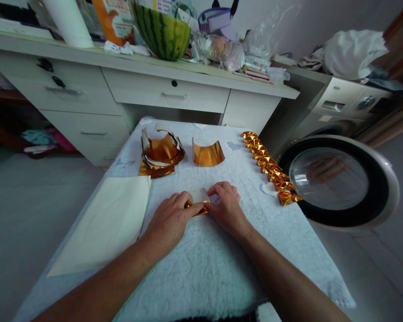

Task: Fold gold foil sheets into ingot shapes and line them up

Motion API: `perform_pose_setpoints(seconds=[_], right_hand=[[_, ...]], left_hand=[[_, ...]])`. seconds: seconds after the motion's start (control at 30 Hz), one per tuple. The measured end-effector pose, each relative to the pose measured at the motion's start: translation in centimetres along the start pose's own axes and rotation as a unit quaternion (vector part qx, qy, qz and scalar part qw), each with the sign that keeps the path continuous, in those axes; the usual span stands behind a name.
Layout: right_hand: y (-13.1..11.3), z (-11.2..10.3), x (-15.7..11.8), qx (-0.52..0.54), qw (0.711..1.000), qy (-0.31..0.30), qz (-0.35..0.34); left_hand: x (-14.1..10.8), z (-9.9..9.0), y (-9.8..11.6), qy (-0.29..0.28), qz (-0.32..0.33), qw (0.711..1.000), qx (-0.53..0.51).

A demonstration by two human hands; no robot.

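A small sheet of gold foil paper [201, 212] lies between my hands near the middle of the cloth-covered table, its near edge folded over and its pale back showing beyond. My left hand [174, 214] presses on the fold from the left, index finger along it. From the right, my right hand [225, 205] pinches the sheet, thumb at the fold and fingers at the far corner. Farther back stands one curled gold sheet [208, 154], and left of it a curled stack of gold sheets [161, 151]. Folded gold foil pieces [267, 164] form a row at the right.
A cream paper sheet [104, 223] lies on the table [228, 277] at the left. Behind is a white desk [144, 91] bearing a cut watermelon [163, 33], a paper roll and bags. A washing machine's open round door [339, 179] adjoins the table's right edge.
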State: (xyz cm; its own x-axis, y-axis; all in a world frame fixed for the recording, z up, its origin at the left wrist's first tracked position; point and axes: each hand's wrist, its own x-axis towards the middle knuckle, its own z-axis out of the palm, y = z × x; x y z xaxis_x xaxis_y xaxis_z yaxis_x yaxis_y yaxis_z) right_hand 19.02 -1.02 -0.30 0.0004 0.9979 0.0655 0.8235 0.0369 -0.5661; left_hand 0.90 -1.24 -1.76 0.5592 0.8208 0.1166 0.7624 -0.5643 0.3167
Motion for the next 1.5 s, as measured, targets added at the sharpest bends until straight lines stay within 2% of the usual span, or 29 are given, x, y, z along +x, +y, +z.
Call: perform_pose_setpoints(seconds=[0.3,0.57,0.77,1.5], right_hand=[[-0.22,-0.14,0.01,-0.025,0.999,-0.019,-0.004],[-0.11,-0.23,-0.18,-0.006,1.0,-0.012,-0.014],[0.08,-0.05,-0.24,-0.022,0.999,-0.016,-0.03],[0.15,0.36,-0.16,-0.056,0.998,-0.002,-0.02]], left_hand=[[-0.09,-0.04,0.03,-0.014,-0.025,1.0,0.0],[-0.03,-0.47,-0.03,-0.019,-0.053,0.998,-0.005],[0.2,-0.57,0.09,-0.021,-0.058,0.998,0.001],[0.24,-0.84,0.46,-0.04,-0.059,0.997,0.029]])
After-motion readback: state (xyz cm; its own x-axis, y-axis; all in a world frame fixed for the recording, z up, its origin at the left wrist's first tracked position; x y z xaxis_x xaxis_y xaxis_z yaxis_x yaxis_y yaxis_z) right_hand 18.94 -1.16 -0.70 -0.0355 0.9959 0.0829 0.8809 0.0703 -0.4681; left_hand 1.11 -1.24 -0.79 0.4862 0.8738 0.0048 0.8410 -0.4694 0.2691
